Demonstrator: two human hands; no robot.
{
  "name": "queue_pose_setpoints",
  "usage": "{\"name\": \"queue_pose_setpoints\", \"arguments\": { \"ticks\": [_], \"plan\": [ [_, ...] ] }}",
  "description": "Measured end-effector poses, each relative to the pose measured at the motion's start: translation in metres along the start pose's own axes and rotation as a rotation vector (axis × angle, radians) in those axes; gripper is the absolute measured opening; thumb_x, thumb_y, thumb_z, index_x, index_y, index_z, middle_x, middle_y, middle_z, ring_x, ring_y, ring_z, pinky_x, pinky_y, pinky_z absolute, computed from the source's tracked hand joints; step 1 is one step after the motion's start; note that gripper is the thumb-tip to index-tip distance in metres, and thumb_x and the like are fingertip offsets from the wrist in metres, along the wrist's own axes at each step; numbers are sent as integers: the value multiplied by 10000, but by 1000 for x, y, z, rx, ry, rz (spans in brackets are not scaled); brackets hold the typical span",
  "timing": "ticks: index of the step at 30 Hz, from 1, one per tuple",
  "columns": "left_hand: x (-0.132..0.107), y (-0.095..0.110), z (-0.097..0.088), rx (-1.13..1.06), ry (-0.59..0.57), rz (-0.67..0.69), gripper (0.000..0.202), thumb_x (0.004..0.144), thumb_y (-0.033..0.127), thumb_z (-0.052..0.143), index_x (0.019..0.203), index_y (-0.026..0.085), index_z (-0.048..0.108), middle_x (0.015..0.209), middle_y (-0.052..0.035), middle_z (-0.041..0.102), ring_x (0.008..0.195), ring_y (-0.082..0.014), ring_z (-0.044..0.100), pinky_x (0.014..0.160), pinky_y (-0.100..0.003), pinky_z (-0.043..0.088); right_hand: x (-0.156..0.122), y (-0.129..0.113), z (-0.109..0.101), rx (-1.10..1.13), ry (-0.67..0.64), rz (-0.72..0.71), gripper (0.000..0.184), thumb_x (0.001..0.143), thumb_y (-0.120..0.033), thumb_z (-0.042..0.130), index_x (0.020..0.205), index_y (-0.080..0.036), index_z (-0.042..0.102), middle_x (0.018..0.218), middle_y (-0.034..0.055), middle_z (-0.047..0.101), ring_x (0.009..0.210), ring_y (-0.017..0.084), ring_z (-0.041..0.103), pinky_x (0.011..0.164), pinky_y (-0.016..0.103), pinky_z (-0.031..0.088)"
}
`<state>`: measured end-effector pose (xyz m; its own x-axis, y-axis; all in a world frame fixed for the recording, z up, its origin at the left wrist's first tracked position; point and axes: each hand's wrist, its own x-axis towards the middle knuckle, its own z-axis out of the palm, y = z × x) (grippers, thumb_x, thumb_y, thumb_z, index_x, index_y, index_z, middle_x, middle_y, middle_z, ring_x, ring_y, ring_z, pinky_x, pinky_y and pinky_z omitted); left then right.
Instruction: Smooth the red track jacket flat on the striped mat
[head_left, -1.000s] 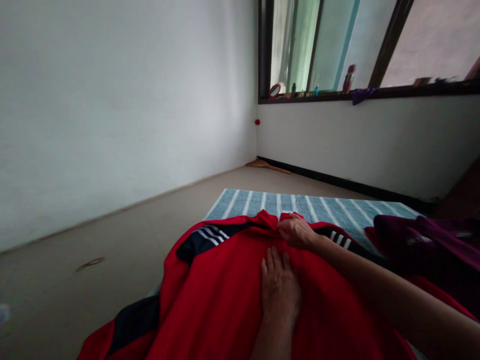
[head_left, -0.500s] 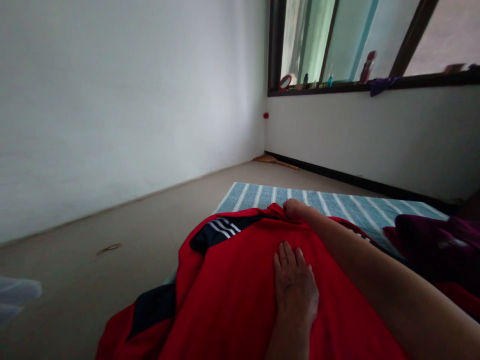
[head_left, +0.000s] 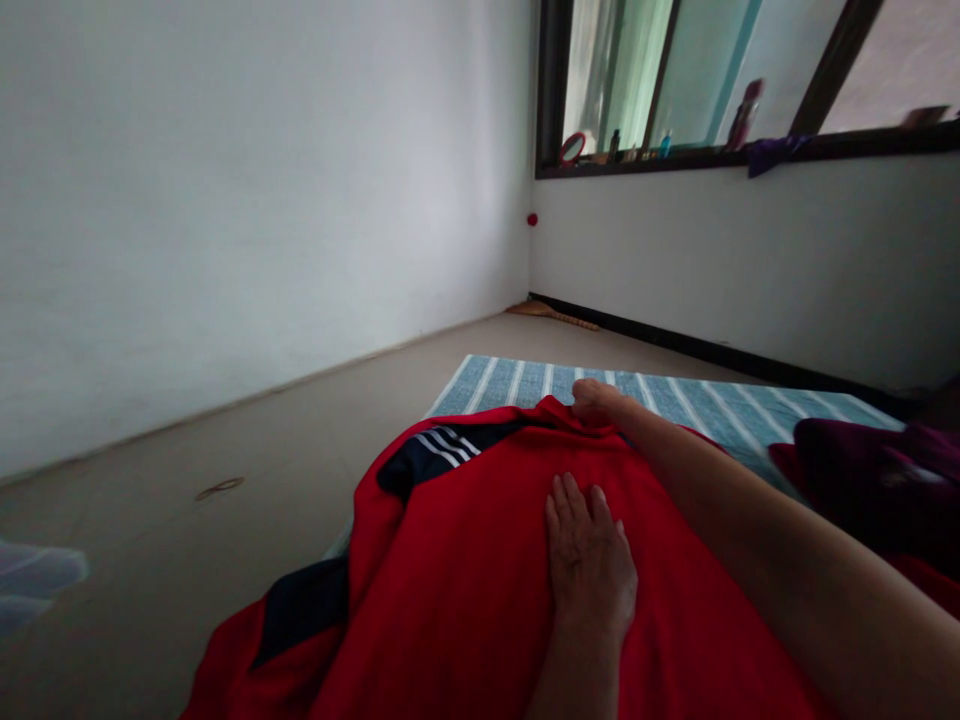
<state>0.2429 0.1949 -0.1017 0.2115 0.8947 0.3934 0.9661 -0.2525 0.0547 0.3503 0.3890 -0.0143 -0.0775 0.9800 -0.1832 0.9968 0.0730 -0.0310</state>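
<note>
A red jacket (head_left: 450,590) with dark navy panels and white stripes lies spread in front of me. My left hand (head_left: 590,560) rests flat on its red middle, palm down, fingers stretched out. At the garment's far edge, my right hand (head_left: 596,397) is closed on the bunched cloth near the collar. The right forearm reaches across the jacket from the right and covers part of that side. A sleeve with a navy patch hangs toward the lower left.
Beneath the jacket is a blue-and-white striped sheet (head_left: 510,380). Dark purple clothing (head_left: 855,470) lies at the right. A thin loop (head_left: 219,488) sits on the floor, with a whisk broom (head_left: 555,314) in the corner. Bottles and a round mirror (head_left: 573,149) stand on the windowsill.
The view has tipped down slightly, so the window sits a little higher. Both hands keep nearly the same places on the jacket.
</note>
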Motion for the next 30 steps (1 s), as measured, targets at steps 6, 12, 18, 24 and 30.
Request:
{"name": "queue_pose_setpoints", "arguments": {
  "ticks": [6,12,18,24,30],
  "plan": [
    [0,-2,0,-24,-47,12,434,913,358,388,1320,295,528,1417,-35,474,1332,-286,375,1068,-441,331,-3,0,-3,-20,-43,-7,311,916,-342,579,1166,-157,560,1154,78,575,976,204,595,815,394,518],
    [4,3,-20,-142,-133,-39,407,903,374,471,1289,279,558,1479,-132,367,1377,-321,287,1084,-516,288,-7,2,-4,-27,-40,-22,292,915,-338,582,1145,-159,572,1148,76,580,982,204,594,822,392,514],
    [6,2,-20,-152,-206,-37,419,921,379,447,1308,254,543,1456,-154,396,1362,-305,323,1093,-504,282,-6,8,1,-4,-12,-43,292,914,-341,582,1141,-157,574,1142,74,583,980,204,596,823,389,513],
    [6,-1,-18,-111,-184,27,423,928,313,430,1333,229,516,1458,-114,403,1348,-287,352,1074,-490,332,-6,15,7,25,14,-60,276,921,-343,570,1131,-165,580,1140,73,586,977,198,595,826,389,512],
    [5,-2,-17,-104,-127,55,432,912,293,436,1326,209,522,1441,-112,428,1336,-264,378,1071,-451,354,5,18,11,49,14,-72,274,917,-339,578,1128,-165,583,1145,70,584,990,205,591,833,391,508]
  ]
}}
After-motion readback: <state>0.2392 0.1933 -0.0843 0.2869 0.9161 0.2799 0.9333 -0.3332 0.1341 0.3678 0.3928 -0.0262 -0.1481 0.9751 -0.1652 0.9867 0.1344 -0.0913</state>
